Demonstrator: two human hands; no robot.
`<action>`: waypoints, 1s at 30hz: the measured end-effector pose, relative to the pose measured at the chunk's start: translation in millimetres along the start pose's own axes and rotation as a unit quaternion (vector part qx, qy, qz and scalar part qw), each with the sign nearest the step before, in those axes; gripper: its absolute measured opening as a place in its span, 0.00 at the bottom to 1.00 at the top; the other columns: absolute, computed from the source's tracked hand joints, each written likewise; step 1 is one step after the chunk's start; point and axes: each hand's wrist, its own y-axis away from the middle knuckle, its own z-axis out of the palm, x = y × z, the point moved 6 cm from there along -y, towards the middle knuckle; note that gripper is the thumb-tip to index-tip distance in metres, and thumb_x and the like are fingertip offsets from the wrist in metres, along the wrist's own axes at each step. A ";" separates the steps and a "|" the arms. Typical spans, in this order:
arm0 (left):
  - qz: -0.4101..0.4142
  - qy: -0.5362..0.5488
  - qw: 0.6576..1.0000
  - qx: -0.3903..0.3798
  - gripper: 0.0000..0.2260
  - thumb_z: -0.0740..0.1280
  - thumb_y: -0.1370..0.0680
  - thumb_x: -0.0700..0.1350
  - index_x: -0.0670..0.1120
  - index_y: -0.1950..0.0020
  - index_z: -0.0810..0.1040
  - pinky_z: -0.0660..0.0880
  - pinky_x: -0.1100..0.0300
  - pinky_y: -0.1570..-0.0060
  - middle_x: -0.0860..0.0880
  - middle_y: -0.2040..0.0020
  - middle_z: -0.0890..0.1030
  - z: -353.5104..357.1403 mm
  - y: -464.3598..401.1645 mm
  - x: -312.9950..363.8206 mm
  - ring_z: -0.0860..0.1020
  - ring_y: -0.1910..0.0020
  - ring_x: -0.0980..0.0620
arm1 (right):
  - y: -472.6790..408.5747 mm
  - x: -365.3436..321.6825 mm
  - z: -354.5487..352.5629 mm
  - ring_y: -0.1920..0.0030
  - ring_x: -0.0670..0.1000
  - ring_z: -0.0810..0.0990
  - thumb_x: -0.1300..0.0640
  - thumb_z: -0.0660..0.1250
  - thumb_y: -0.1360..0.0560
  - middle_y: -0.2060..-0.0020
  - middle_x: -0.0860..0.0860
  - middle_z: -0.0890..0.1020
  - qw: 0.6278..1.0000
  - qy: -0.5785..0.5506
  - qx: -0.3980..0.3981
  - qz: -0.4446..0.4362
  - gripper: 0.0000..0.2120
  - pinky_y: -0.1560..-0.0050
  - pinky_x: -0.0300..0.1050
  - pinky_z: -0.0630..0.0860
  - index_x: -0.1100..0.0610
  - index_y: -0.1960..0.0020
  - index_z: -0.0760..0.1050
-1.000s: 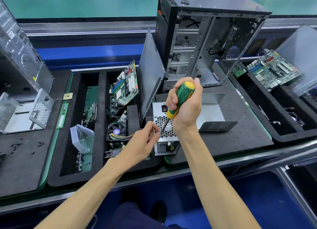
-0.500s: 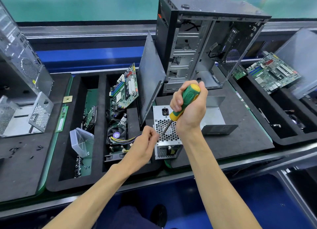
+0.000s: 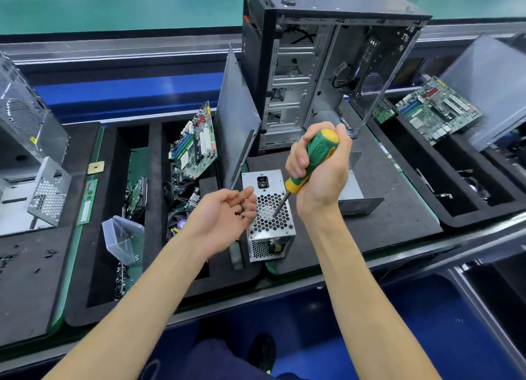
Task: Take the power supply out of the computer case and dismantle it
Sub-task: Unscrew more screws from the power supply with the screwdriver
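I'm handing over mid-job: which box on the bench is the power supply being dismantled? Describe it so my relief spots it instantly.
Start at the tall open black computer case standing at the back. On the dark mat directly in front of it lies a small silver metal power supply box, its honeycomb fan grille facing up. Unlike the other parts, it has the green-and-yellow screwdriver tip resting on its grille.
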 end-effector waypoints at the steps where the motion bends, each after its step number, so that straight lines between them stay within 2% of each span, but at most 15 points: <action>1: -0.002 -0.006 1.000 -0.007 0.10 0.59 0.19 0.40 0.36 0.48 0.78 0.71 0.62 0.71 0.44 0.61 0.76 6.9 0.5 -1.1 0.72 0.67 0.51 | 0.0 -2.1 -1.6 0.78 0.49 0.61 0.50 0.47 0.13 0.77 0.50 0.67 1.000 0.005 -0.002 -0.001 0.26 0.75 0.39 0.61 0.55 0.63 0.74; 6: -0.039 -0.031 0.998 -0.036 0.06 0.60 0.20 0.40 0.41 0.55 0.74 0.61 0.64 0.73 0.49 0.66 0.68 37.1 -3.1 -13.4 0.62 0.69 0.54 | 3.8 -8.3 -7.8 0.78 0.49 0.60 0.46 0.47 0.13 0.78 0.50 0.66 0.999 0.020 -0.029 0.006 0.27 0.75 0.39 0.58 0.56 0.63 0.72; 9: -0.064 0.008 0.997 -0.036 0.07 0.58 0.19 0.38 0.41 0.52 0.74 0.62 0.64 0.73 0.50 0.65 0.68 43.3 -10.3 -19.3 0.63 0.69 0.54 | 7.5 -7.2 -9.8 0.78 0.49 0.58 0.41 0.49 0.15 0.78 0.49 0.65 0.998 0.035 -0.053 0.020 0.27 0.75 0.40 0.56 0.56 0.63 0.71; 12: -0.056 -0.010 0.998 -0.028 0.08 0.57 0.19 0.38 0.39 0.47 0.76 0.66 0.64 0.74 0.48 0.65 0.72 42.9 -16.8 -21.8 0.67 0.71 0.54 | 9.9 -6.9 -12.9 0.78 0.49 0.59 0.39 0.54 0.17 0.78 0.49 0.65 0.996 0.069 -0.061 0.014 0.24 0.75 0.39 0.57 0.55 0.63 0.72; 18: -0.053 -0.021 0.998 -0.003 0.09 0.56 0.19 0.38 0.39 0.48 0.76 0.64 0.64 0.73 0.48 0.66 0.71 37.0 -22.7 -27.5 0.66 0.71 0.54 | 12.6 -6.7 -18.1 0.79 0.50 0.58 0.40 0.55 0.18 0.79 0.49 0.66 0.994 0.095 -0.061 0.010 0.23 0.75 0.46 0.52 0.53 0.64 0.72; 24: -0.048 -0.022 0.999 0.001 0.09 0.56 0.19 0.38 0.39 0.49 0.76 0.62 0.64 0.73 0.49 0.66 0.69 34.7 -22.5 -28.9 0.64 0.71 0.54 | 13.9 -8.1 -19.6 0.79 0.49 0.58 0.40 0.55 0.19 0.79 0.49 0.65 0.996 0.069 -0.053 0.002 0.22 0.75 0.39 0.55 0.51 0.65 0.73; 30: -0.044 -0.023 0.999 0.004 0.08 0.57 0.19 0.39 0.39 0.49 0.76 0.61 0.64 0.73 0.49 0.66 0.68 31.3 -24.6 -30.9 0.63 0.71 0.54 | 14.4 -8.3 -18.2 0.79 0.48 0.57 0.43 0.54 0.18 0.79 0.48 0.65 0.996 0.074 -0.059 0.002 0.22 0.75 0.38 0.56 0.52 0.65 0.72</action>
